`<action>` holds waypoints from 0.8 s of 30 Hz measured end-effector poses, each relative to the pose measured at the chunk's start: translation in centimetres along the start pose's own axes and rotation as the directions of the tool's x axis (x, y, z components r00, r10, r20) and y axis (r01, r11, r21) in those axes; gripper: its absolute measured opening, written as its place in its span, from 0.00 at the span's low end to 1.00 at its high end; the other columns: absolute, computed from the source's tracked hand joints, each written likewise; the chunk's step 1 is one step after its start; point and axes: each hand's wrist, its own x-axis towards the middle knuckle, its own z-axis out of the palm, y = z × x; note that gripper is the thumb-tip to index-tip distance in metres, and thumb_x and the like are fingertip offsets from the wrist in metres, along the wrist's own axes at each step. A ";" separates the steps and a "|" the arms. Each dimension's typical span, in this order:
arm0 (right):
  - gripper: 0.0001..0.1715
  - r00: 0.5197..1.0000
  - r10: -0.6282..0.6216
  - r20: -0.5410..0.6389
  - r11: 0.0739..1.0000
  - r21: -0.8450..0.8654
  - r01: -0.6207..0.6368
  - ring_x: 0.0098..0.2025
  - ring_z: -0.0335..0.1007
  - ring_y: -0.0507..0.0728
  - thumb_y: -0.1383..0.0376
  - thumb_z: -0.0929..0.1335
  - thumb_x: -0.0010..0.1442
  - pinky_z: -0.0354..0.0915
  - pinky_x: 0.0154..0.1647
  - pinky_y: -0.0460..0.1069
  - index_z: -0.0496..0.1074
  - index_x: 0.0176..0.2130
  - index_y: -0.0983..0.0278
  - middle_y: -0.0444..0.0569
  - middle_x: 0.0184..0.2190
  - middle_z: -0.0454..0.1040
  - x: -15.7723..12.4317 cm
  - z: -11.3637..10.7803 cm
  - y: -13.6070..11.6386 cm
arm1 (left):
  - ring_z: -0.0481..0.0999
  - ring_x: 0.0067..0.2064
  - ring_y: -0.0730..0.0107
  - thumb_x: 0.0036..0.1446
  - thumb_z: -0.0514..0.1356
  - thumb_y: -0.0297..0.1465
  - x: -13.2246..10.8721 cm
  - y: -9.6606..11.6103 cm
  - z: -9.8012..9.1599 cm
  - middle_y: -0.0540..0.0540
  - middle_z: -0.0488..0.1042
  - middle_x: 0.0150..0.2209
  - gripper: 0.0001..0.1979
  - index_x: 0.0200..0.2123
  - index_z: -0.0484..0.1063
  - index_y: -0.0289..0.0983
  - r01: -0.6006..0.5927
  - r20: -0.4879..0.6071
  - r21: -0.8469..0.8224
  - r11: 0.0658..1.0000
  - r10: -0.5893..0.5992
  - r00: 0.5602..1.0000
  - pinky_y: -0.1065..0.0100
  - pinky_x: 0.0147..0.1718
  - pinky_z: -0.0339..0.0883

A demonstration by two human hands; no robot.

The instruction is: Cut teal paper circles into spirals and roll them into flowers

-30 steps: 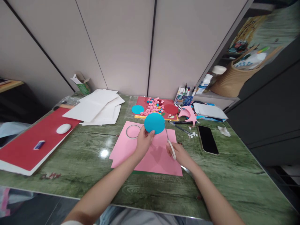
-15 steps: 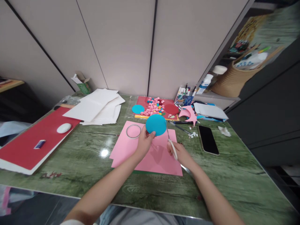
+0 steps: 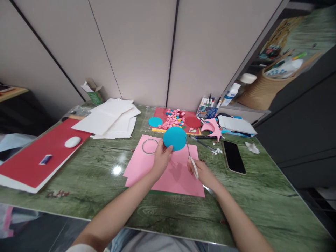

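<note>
My left hand pinches the lower edge of a blue paper circle between thumb and fingers, holding it up over the table. White-handled scissors are in my right hand, their blades pointing up along the circle's right edge. Beneath both hands lie pink paper sheets, with a thin ring resting at their upper left. A second blue circle and a red circle lie farther back, beside a heap of small pink pieces.
White sheets and red paper with a white mouse cover the left side. On the right are a phone, a pink paper offcut and pens. A pen box stands against the wall.
The view has shifted very slightly. Both hands, the blue circle and the scissors stay almost in the same place.
</note>
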 end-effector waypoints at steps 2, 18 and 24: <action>0.24 1.000 -0.003 0.006 1.000 -0.001 0.003 0.23 0.58 0.51 0.52 0.56 0.61 0.53 0.24 0.46 0.61 0.22 0.65 0.43 0.18 0.63 0.0 0.0 0.0 | 0.66 0.32 0.74 0.49 0.58 0.32 0.0 0.1 0.0 0.49 0.66 0.32 0.11 0.36 0.63 0.37 0.006 -0.010 -0.007 1.000 -0.006 1.000 0.73 0.29 0.61; 0.24 1.000 -0.005 0.000 1.000 0.006 0.005 0.23 0.58 0.51 0.52 0.56 0.61 0.52 0.25 0.46 0.61 0.22 0.65 0.43 0.18 0.63 0.1 0.1 0.3 | 0.63 0.28 0.76 0.51 0.55 0.32 -0.1 -0.6 -0.1 0.51 0.63 0.29 0.09 0.36 0.61 0.37 0.020 0.026 -0.014 1.000 -0.019 0.999 0.72 0.28 0.61; 0.23 1.000 0.002 -0.012 1.000 0.012 -0.002 0.24 0.58 0.51 0.52 0.57 0.60 0.52 0.25 0.46 0.61 0.22 0.64 0.43 0.19 0.63 0.2 -0.1 0.3 | 0.63 0.28 0.76 0.50 0.55 0.32 0.0 -0.7 -0.1 0.51 0.62 0.28 0.09 0.35 0.61 0.36 0.023 0.049 0.011 1.000 -0.024 0.999 0.72 0.27 0.60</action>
